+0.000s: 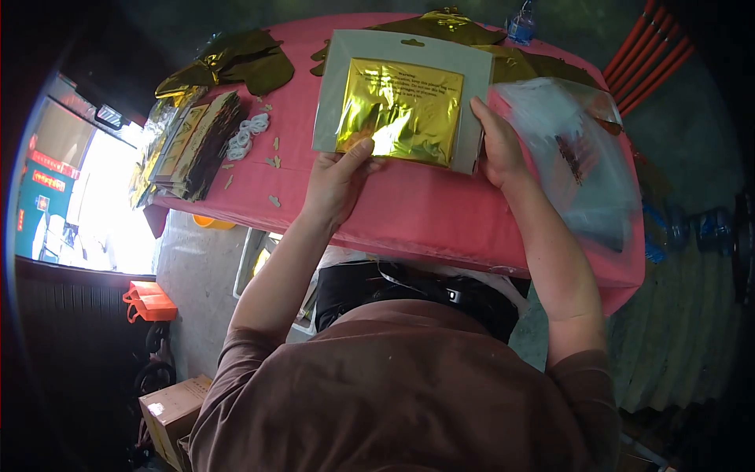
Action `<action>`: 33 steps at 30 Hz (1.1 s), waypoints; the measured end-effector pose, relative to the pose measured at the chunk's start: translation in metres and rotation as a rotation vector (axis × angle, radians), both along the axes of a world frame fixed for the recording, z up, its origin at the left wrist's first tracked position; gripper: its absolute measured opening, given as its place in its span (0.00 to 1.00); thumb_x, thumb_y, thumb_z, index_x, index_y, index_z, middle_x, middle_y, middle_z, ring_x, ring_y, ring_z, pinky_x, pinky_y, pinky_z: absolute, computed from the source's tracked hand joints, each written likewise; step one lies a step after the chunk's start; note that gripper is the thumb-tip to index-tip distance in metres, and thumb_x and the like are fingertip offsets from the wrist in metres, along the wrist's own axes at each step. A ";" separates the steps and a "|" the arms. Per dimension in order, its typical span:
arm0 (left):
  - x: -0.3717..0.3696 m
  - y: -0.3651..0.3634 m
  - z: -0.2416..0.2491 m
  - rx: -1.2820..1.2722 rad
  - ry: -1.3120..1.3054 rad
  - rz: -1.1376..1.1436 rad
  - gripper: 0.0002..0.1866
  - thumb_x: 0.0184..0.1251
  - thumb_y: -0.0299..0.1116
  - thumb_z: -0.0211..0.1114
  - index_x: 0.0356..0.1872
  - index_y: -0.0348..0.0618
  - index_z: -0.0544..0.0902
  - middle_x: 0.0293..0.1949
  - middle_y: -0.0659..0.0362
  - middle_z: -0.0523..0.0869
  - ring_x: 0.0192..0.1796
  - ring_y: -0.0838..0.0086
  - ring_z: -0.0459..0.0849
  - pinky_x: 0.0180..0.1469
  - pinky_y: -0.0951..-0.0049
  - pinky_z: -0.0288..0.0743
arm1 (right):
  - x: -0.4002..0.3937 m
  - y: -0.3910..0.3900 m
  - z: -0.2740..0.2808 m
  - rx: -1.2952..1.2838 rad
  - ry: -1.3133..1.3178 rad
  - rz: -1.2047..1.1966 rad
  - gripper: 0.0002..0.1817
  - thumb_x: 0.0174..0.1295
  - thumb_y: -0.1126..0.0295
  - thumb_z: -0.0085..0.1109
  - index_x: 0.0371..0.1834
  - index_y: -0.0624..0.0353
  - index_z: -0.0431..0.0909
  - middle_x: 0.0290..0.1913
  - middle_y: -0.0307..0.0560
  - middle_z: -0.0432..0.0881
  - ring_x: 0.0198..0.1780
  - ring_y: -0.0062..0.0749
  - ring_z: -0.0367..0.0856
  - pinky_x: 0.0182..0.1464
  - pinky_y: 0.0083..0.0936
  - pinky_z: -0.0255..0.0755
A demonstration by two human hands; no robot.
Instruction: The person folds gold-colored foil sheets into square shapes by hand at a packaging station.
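Between my hands, above the near part of the table, is a flat hang-hole packet (484, 71) with a pale backing and a shiny gold foil square (409, 114) inside. Printed warning text runs across the foil's upper part. My left hand (340, 179) pinches the packet's lower left edge, thumb on the front face. At the right edge, my right hand (499, 145) grips it with the thumb at the side and the other fingers hidden behind. The packet is tilted up to face me.
On the pink-covered table (425, 208) lie clear plastic bags (574, 149) at right, stacked packets (193, 149), white cord bundles (248, 135) and gold foil pieces (259, 67) at left. A water bottle (521, 23) stands at the back. A cardboard box (174, 409) and orange bag (151, 301) are on the floor.
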State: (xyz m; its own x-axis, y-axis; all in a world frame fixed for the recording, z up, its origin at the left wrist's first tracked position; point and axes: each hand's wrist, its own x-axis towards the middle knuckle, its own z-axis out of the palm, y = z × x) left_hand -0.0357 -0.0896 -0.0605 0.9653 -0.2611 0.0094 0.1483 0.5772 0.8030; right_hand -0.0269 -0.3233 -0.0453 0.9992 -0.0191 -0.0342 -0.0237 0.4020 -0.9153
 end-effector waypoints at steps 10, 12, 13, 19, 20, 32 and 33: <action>0.003 0.008 -0.004 -0.091 -0.005 0.076 0.07 0.65 0.28 0.60 0.42 0.41 0.79 0.36 0.60 0.83 0.36 0.74 0.82 0.41 0.72 0.78 | -0.003 -0.009 0.000 -0.132 -0.104 0.416 0.14 0.62 0.66 0.52 0.44 0.64 0.76 0.35 0.44 0.81 0.31 0.22 0.79 0.34 0.20 0.74; 0.001 0.006 -0.001 -0.084 -0.020 0.087 0.07 0.65 0.28 0.61 0.42 0.39 0.78 0.36 0.59 0.83 0.36 0.74 0.82 0.41 0.72 0.78 | -0.004 -0.007 0.000 -0.156 -0.104 0.433 0.13 0.61 0.68 0.53 0.46 0.63 0.75 0.34 0.44 0.81 0.30 0.23 0.79 0.33 0.20 0.75; 0.001 0.006 -0.001 -0.085 -0.019 0.087 0.07 0.65 0.28 0.61 0.42 0.39 0.78 0.36 0.59 0.83 0.36 0.74 0.82 0.41 0.72 0.78 | -0.003 -0.006 -0.001 -0.165 -0.121 0.418 0.13 0.60 0.69 0.54 0.46 0.64 0.75 0.34 0.45 0.81 0.32 0.24 0.80 0.33 0.20 0.75; 0.000 0.003 0.000 -0.065 -0.003 0.108 0.07 0.65 0.27 0.61 0.42 0.38 0.78 0.37 0.59 0.82 0.36 0.74 0.82 0.41 0.72 0.79 | 0.000 -0.007 -0.006 -0.164 -0.114 0.415 0.12 0.58 0.72 0.58 0.45 0.64 0.75 0.38 0.45 0.80 0.36 0.26 0.82 0.34 0.18 0.76; 0.001 0.004 -0.001 -0.062 -0.002 0.102 0.07 0.65 0.27 0.60 0.42 0.38 0.78 0.37 0.59 0.82 0.36 0.74 0.82 0.41 0.73 0.79 | 0.000 -0.007 -0.005 -0.173 -0.115 0.410 0.12 0.58 0.72 0.58 0.45 0.64 0.75 0.39 0.45 0.80 0.37 0.27 0.82 0.34 0.18 0.76; 0.000 0.004 0.000 -0.077 -0.013 0.113 0.08 0.65 0.28 0.61 0.42 0.37 0.78 0.36 0.58 0.82 0.36 0.74 0.82 0.41 0.73 0.79 | -0.001 -0.011 -0.001 -0.109 -0.060 0.472 0.14 0.57 0.73 0.58 0.47 0.65 0.74 0.39 0.47 0.82 0.37 0.27 0.82 0.35 0.20 0.77; 0.000 0.004 0.000 -0.074 -0.004 0.121 0.08 0.65 0.28 0.61 0.42 0.37 0.78 0.36 0.58 0.82 0.36 0.74 0.82 0.41 0.74 0.79 | 0.000 -0.012 -0.001 -0.109 -0.060 0.473 0.14 0.57 0.73 0.58 0.47 0.65 0.74 0.39 0.47 0.82 0.37 0.27 0.82 0.35 0.20 0.77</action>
